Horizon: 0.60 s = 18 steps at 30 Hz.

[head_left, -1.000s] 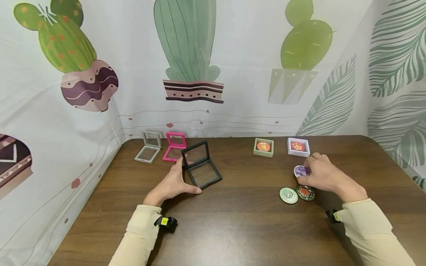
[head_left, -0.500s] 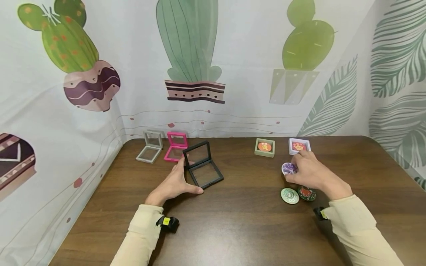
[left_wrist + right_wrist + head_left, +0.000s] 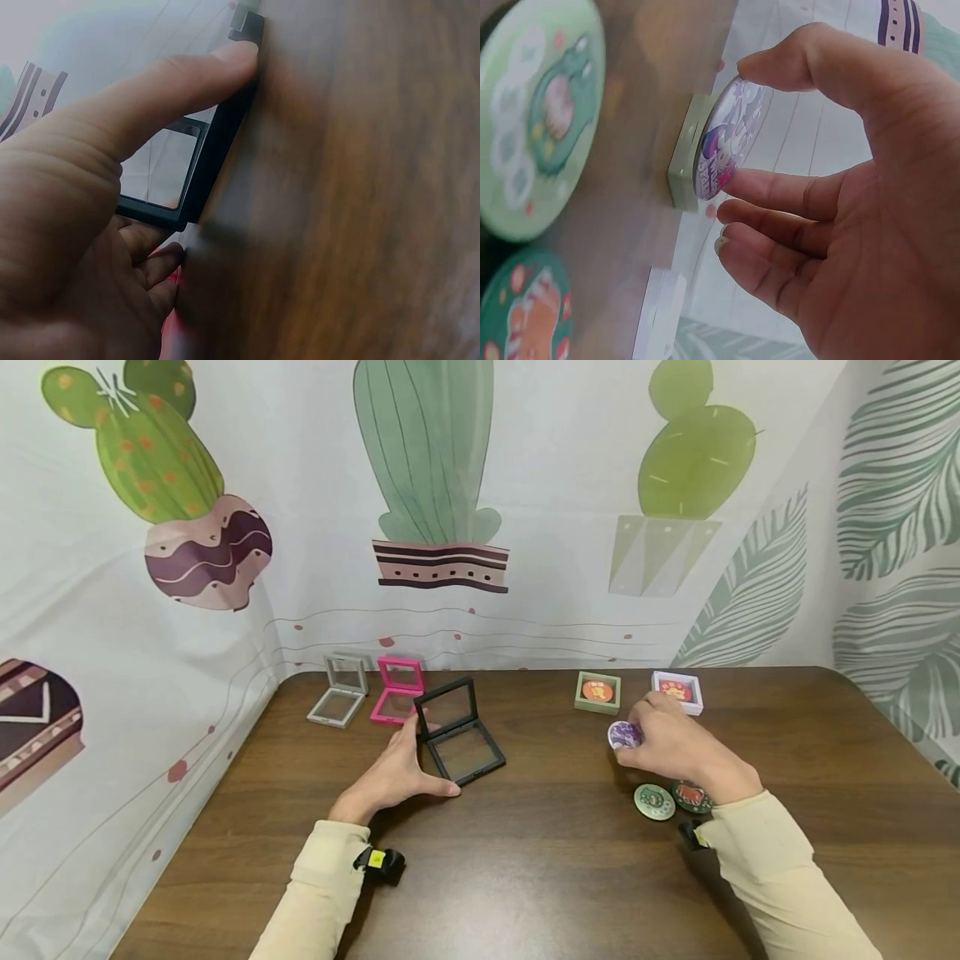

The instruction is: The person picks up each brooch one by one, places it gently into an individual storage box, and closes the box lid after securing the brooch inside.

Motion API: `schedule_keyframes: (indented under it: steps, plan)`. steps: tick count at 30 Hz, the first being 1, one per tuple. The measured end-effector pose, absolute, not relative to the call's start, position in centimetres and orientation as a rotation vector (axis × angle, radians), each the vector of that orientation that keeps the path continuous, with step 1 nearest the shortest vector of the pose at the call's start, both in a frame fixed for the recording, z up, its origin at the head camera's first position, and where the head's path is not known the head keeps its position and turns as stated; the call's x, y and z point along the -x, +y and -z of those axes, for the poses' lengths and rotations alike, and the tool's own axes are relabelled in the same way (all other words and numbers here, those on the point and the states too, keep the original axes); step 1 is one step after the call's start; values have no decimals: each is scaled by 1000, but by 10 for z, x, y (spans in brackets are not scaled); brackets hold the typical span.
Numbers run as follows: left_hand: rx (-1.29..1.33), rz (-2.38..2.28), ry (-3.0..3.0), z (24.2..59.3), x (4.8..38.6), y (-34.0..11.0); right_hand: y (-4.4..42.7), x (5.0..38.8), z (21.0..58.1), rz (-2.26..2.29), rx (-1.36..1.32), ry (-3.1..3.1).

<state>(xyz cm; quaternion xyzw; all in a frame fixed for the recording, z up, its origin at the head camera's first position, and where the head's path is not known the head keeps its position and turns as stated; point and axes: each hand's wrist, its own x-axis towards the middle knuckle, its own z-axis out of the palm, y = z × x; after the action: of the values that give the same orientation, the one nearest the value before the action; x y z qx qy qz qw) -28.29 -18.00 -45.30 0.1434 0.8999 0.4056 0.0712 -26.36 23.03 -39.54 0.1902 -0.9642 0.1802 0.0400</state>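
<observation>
the purple badge (image 3: 625, 734) is in the right hand (image 3: 675, 743), pinched at its rim between thumb and index finger, the other fingers bent and close together, bearing none of it; it seems held above the bench (image 3: 525, 860), tilted, with the black frame (image 3: 452, 730) well off at nine o'clock and the green box (image 3: 597, 692) near at eleven. the badge looks thin, light and stiff, probably hard-faced; its glossy print may slide under a dry finger, so the rim is the sound place to take it, at two opposite points, leaving the face untouched. the light green badge (image 3: 654, 802), at five o'clock from it, and the dark green badge (image 3: 692, 797), at four, should handle alike, though lying flat they would want a fingertip under the edge. the left hand (image 3: 396, 774) grips the black frame from its eight o'clock side, thumb at the near corner, fingers round behind the raised lid. the frame stands open on its hinge; its rim looks rigid and light, while the clear panels might be a thin film that marks or dents, so hold by the rim, and sparingly near the hinge, likely its weak spot.
</observation>
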Motion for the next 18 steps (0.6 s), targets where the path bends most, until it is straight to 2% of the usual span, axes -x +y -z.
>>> schedule_keyframes:
  steps: [18]
  plan:
    - [-440,-1216,2710,451,282,-180,191,269,387,-602,-607,-2986]
